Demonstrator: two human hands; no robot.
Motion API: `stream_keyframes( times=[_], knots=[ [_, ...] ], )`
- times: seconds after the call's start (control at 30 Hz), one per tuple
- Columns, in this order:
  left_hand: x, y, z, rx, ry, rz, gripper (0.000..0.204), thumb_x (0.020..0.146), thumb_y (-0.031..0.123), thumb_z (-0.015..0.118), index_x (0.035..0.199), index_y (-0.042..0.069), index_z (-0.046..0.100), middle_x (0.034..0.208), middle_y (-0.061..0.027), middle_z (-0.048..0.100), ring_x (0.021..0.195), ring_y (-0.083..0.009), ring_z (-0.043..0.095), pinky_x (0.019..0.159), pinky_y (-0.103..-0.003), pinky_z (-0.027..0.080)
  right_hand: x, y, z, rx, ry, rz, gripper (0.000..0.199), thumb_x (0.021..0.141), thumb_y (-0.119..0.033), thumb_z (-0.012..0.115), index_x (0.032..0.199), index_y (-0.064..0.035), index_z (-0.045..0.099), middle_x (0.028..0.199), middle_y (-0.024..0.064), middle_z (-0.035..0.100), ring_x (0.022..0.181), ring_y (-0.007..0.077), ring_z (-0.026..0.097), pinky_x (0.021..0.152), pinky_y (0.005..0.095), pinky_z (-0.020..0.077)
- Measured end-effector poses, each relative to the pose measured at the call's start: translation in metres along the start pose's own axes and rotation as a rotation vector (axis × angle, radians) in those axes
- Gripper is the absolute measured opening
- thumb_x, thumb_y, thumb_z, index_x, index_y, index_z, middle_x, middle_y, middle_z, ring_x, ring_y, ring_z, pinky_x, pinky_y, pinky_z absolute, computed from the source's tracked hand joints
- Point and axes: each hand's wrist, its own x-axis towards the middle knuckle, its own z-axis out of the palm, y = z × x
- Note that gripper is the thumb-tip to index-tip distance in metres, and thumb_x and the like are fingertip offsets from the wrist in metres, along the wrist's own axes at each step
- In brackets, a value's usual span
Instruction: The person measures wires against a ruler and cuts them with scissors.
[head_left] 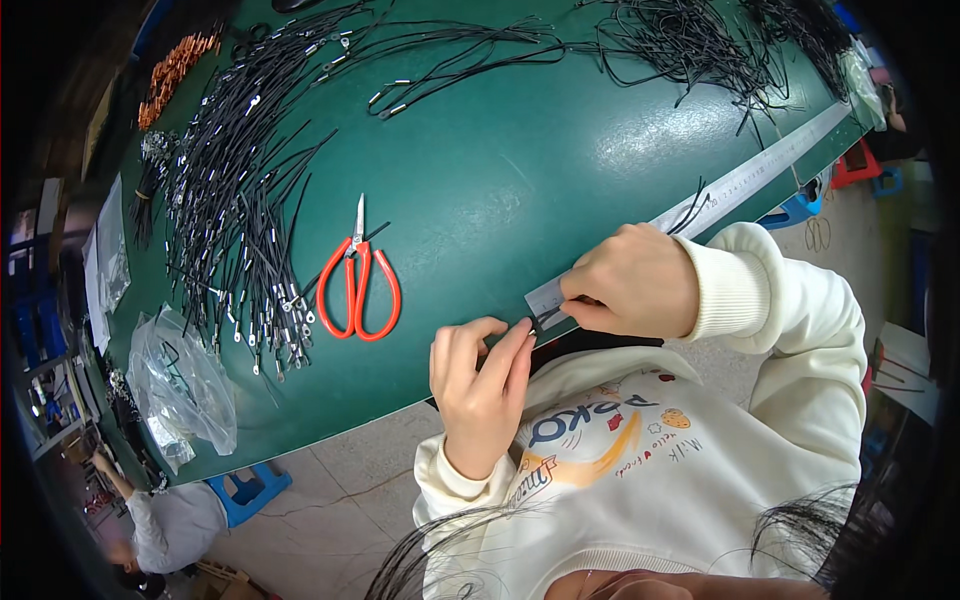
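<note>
At the table's near edge my left hand (478, 385) is closed, with thumb and fingertips pinching the end of a thin black wire (548, 315). Just right of it, my right hand (635, 280) is closed round the same wire, its knuckles up. Black wire ends (692, 208) stick out past the right hand, over a long metal ruler (765, 175) lying along the edge. The ruler's near end shows between my hands. How many strands I hold is hidden by my fingers. Left of my hands lie red-handled scissors (358, 280), blades pointing away, with a short black scrap beside them.
A big heap of black wires with metal ring terminals (245, 200) covers the green table's left side. Copper-coloured pieces (178, 75) and a clear plastic bag (180, 385) lie there too. More black wires (680, 45) are piled at the far right. Another person (170, 525) is at lower left.
</note>
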Motion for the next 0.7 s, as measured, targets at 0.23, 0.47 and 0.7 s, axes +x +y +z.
stream_keyframes(
  times=[0.23, 0.47, 0.7],
  knots=[
    [0.004, -0.002, 0.005, 0.023, 0.019, 0.038, 0.024, 0.067, 0.001, 0.074, 0.09, 0.005, 0.069, 0.081, -0.0033, 0.056, 0.07, -0.0194, 0.047, 0.062, -0.032, 0.036, -0.005, 0.009, 0.004, 0.081, 0.084, 0.006, 0.022, 0.081, -0.021, 0.06, 0.068, -0.0034, 0.065, 0.06, 0.015, 0.061, 0.056, 0.0329, 0.061, 0.055, 0.039, 0.0506],
    [0.002, 0.001, 0.012, 0.015, 0.096, 0.031, 0.024, 0.066, -0.004, 0.075, 0.089, 0.003, 0.07, 0.076, -0.0044, 0.054, 0.07, -0.02, 0.045, 0.06, -0.03, 0.037, -0.005, 0.007, 0.007, 0.044, 0.116, 0.01, 0.025, 0.081, -0.024, 0.062, 0.066, -0.0037, 0.065, 0.059, 0.014, 0.06, 0.055, 0.0324, 0.061, 0.053, 0.0383, 0.0493],
    [-0.003, 0.01, 0.02, 0.097, 0.115, -0.033, 0.026, 0.067, 0.003, 0.076, 0.092, 0.004, 0.069, 0.084, -0.0025, 0.055, 0.076, -0.0208, 0.048, 0.068, -0.033, 0.036, -0.003, 0.007, 0.014, -0.027, 0.125, -0.041, 0.028, 0.081, -0.027, 0.064, 0.066, -0.0034, 0.064, 0.057, 0.0139, 0.059, 0.053, 0.0321, 0.06, 0.05, 0.0389, 0.0477]
  ],
)
